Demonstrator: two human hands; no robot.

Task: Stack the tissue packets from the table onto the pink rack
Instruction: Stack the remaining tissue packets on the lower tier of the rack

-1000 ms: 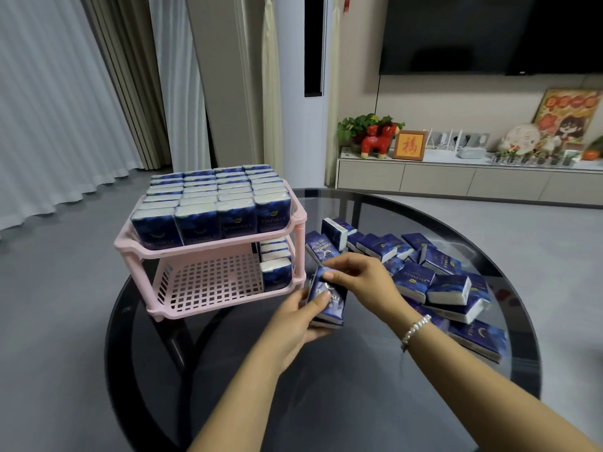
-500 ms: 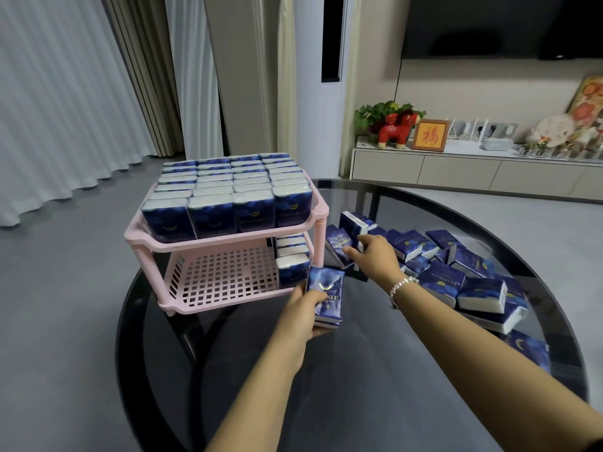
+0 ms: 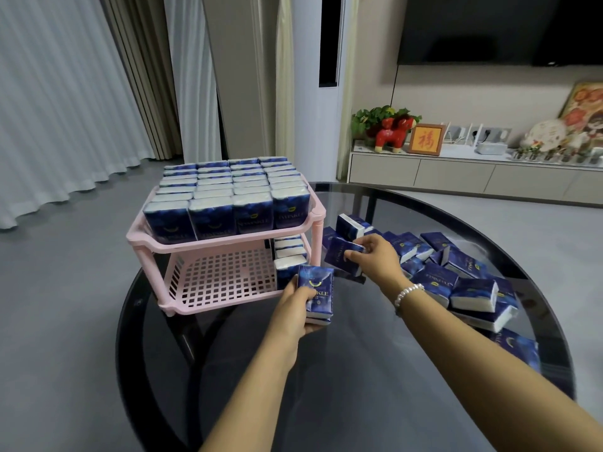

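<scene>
While left hand (image 3: 295, 308) holds packet (image 3: 318, 293) | loose packets (image 3: 456, 275) beside rack (image 3: 225, 249)

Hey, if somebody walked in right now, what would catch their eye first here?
Probably the pink rack on the left of the glass table, its top shelf packed with blue tissue packets. Then the loose heap of packets to the right, where the right hand grips one while the left hand holds another upright by the lower shelf.

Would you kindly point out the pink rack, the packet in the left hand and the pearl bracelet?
pink rack (image 3: 228, 247), head view, upper tier's front rim.
packet in left hand (image 3: 318, 290), head view, printed front.
pearl bracelet (image 3: 408, 292), head view, beads.
</scene>
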